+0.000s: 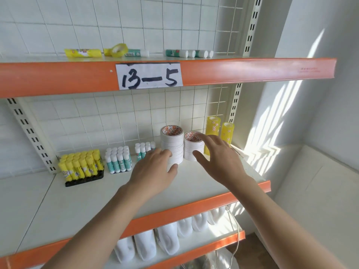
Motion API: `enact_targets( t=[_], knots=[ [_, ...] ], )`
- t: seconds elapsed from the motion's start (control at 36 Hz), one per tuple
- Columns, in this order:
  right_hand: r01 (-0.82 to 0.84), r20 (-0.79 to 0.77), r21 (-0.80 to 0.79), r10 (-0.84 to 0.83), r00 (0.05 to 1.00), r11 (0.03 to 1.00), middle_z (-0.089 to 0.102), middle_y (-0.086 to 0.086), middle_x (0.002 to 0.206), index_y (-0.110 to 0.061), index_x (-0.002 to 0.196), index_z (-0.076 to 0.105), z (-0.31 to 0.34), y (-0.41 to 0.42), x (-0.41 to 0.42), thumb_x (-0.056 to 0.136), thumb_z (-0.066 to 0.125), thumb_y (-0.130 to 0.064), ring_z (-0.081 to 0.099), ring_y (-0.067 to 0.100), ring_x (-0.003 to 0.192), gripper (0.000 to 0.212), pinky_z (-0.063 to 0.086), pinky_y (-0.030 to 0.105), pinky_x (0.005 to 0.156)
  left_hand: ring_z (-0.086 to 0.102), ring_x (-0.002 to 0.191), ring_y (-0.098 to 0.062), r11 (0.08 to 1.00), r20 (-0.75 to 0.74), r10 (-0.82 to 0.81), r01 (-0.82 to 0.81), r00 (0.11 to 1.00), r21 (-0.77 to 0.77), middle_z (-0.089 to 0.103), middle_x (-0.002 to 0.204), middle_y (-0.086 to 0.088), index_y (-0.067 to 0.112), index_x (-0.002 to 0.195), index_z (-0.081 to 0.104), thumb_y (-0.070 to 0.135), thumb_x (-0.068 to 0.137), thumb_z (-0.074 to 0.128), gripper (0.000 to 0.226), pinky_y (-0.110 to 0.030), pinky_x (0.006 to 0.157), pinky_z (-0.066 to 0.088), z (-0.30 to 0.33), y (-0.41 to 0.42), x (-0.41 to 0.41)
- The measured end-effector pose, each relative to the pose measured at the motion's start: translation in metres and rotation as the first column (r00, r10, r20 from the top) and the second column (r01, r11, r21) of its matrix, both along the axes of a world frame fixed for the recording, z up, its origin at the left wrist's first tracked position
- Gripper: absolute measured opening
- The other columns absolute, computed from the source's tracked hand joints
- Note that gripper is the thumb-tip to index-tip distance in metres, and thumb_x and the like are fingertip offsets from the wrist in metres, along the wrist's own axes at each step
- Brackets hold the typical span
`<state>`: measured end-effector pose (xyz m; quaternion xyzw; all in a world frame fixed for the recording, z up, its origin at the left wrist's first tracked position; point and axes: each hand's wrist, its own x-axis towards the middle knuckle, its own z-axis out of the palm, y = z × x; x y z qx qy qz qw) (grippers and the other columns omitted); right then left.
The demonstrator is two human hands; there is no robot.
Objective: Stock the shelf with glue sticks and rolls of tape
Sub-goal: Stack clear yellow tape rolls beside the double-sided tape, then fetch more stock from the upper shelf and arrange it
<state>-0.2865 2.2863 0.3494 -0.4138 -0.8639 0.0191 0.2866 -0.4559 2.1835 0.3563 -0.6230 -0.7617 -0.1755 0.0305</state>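
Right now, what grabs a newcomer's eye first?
The handwritten white paper label "13-5" taped on the upper shelf's orange front edge. Below it, the left hand grips the taller stack of white tape rolls while the right hand reaches over the shorter stack, mid-shelf.

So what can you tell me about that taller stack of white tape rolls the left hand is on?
The taller stack of white tape rolls stands upright on the middle shelf, several thin rolls piled neatly. The sides look like white paper tape; the top shows an orange-and-white printed core ring around a hollow centre. The left hand holds its lower front, thumb curled round the base. A shorter matching stack stands close on its right, whether touching is unclear.
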Motion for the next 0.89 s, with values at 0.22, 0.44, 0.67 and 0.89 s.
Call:
enact_targets(
  t=[0.22,0.44,0.67,0.89],
  knots=[
    [0.035,-0.195,0.251,0.015,0.981,0.967,0.063,-0.011,0.107,-0.031,0.123,0.058,0.048,-0.083,0.0,0.087,0.059,-0.046,0.061,0.017,0.1,0.039,0.04,0.024,0.066,0.044,0.119,-0.01,0.971,-0.052,-0.141,0.148,0.989,0.188,0.05,0.124,0.016,0.03,0.122,0.051,0.044,0.095,0.044,0.031,-0.03,0.086,0.041,0.072,-0.072,0.013],
    [0.079,-0.324,0.434,0.074,0.943,0.898,0.064,-0.008,0.105,-0.024,0.117,0.065,0.103,-0.141,0.006,0.085,0.055,-0.043,0.06,0.015,0.094,0.038,0.047,0.026,0.072,0.051,0.094,-0.003,0.825,-0.141,-0.239,0.277,0.961,0.492,0.06,0.097,0.017,0.03,0.101,0.062,0.048,0.086,0.042,0.031,-0.027,0.069,0.046,0.137,-0.134,0.016],
    [0.04,-0.308,0.507,0.137,0.941,0.861,0.063,-0.006,0.107,-0.025,0.121,0.061,0.162,-0.148,-0.014,0.086,0.054,-0.041,0.059,0.019,0.099,0.039,0.05,0.032,0.073,0.052,0.095,-0.007,0.801,-0.224,-0.171,0.268,0.959,0.536,0.058,0.098,0.015,0.033,0.102,0.06,0.049,0.086,0.037,0.032,-0.031,0.076,0.045,0.208,-0.152,-0.012],
    [-0.081,-0.187,0.429,0.176,0.967,0.9,0.06,-0.005,0.119,-0.03,0.128,0.057,0.216,-0.118,-0.059,0.094,0.054,-0.043,0.055,0.021,0.11,0.037,0.048,0.035,0.081,0.052,0.101,-0.014,0.928,-0.22,0.005,0.078,0.975,0.364,0.054,0.102,0.012,0.031,0.105,0.059,0.041,0.091,0.048,0.02,-0.035,0.088,0.045,0.254,-0.122,-0.068]
  ],
)
